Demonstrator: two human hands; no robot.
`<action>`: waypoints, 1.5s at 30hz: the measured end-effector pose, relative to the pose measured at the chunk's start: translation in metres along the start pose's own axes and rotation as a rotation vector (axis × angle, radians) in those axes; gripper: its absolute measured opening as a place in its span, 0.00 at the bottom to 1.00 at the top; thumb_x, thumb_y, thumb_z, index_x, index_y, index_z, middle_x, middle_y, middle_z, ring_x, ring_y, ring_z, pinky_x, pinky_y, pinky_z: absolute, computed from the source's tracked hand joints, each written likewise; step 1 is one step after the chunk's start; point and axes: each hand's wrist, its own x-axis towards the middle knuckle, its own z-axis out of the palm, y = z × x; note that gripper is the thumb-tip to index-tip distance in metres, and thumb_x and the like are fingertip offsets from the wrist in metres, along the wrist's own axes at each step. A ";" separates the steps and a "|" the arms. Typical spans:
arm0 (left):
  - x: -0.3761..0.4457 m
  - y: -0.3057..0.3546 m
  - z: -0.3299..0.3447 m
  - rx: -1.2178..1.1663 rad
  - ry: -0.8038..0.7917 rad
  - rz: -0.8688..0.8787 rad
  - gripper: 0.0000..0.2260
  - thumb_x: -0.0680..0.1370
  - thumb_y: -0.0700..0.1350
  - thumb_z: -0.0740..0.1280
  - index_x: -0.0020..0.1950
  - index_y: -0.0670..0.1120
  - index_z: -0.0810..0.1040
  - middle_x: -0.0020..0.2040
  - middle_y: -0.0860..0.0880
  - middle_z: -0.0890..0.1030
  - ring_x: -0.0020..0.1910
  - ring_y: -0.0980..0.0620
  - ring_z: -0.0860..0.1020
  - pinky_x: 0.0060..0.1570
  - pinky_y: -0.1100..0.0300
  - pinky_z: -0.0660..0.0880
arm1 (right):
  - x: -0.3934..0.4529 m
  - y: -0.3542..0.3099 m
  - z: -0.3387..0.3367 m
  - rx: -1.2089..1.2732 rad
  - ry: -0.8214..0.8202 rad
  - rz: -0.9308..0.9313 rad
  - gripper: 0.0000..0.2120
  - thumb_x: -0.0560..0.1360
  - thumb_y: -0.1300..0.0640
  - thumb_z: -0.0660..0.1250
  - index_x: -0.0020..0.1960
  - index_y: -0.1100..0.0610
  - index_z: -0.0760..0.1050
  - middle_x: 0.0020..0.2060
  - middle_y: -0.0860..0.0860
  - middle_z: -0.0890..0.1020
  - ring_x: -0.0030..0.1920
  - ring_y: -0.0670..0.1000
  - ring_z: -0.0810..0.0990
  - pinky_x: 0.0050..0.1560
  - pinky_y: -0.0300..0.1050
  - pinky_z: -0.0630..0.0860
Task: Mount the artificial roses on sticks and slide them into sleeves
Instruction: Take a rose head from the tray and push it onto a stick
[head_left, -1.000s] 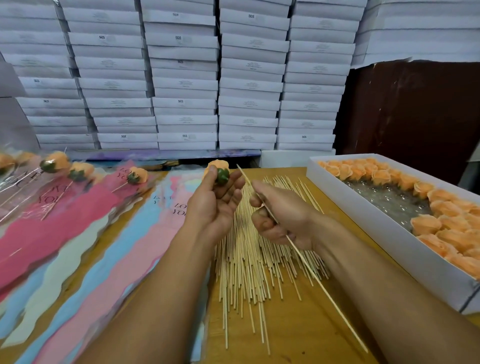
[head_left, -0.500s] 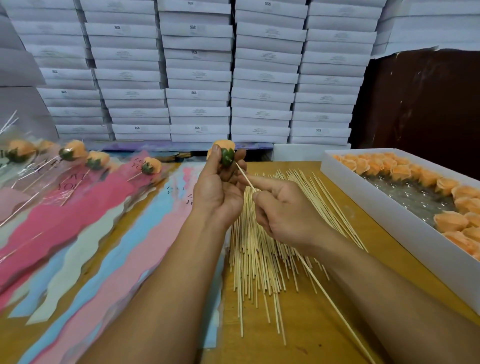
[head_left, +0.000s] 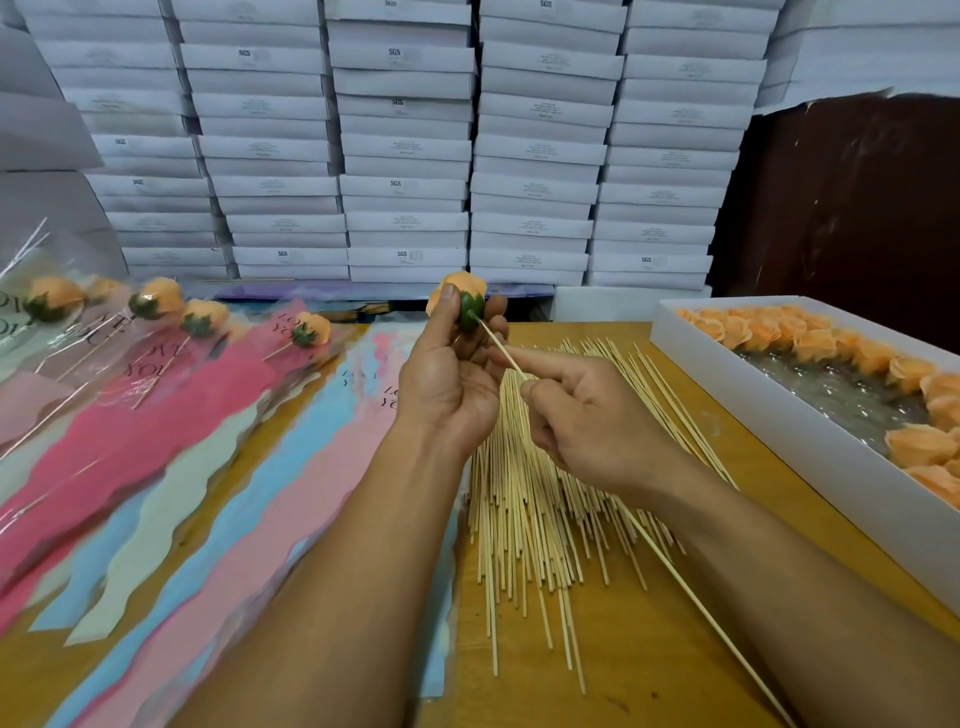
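Since the earlier frame, the stick (head_left: 501, 351) tip has been brought into the green base of the orange rose (head_left: 464, 296). That rose is gripped by the curled fingers of the left hand (head_left: 451, 374), raised over the wooden table (head_left: 649, 665). Just beside it, the stick is pinched by the right hand (head_left: 587, 421), above the loose pile of sticks (head_left: 535, 525).

2 bare forearms and hands (head_left: 519, 395), no sleeves visible.

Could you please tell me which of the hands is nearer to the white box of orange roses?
Right. The right hand, pinching the stick, is nearer the white box; the left hand lies beyond it.
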 end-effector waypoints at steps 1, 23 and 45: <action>0.000 0.000 0.000 0.002 0.000 0.000 0.12 0.81 0.48 0.65 0.56 0.39 0.76 0.41 0.43 0.83 0.32 0.54 0.79 0.30 0.66 0.75 | 0.000 0.000 0.000 0.000 -0.001 0.005 0.27 0.80 0.63 0.55 0.61 0.33 0.76 0.24 0.52 0.65 0.24 0.49 0.62 0.24 0.42 0.61; -0.004 0.000 0.003 0.037 0.067 -0.025 0.10 0.81 0.45 0.65 0.55 0.39 0.76 0.39 0.44 0.82 0.32 0.54 0.78 0.26 0.66 0.73 | 0.001 0.001 -0.002 0.035 -0.030 0.057 0.24 0.78 0.62 0.55 0.58 0.37 0.79 0.21 0.53 0.67 0.21 0.48 0.63 0.21 0.40 0.63; -0.005 0.001 0.003 -0.001 0.074 -0.052 0.14 0.81 0.48 0.65 0.54 0.36 0.77 0.39 0.43 0.82 0.31 0.53 0.80 0.30 0.66 0.77 | 0.001 0.000 -0.001 0.007 -0.006 0.063 0.25 0.79 0.63 0.54 0.56 0.35 0.79 0.21 0.51 0.67 0.21 0.46 0.63 0.21 0.39 0.63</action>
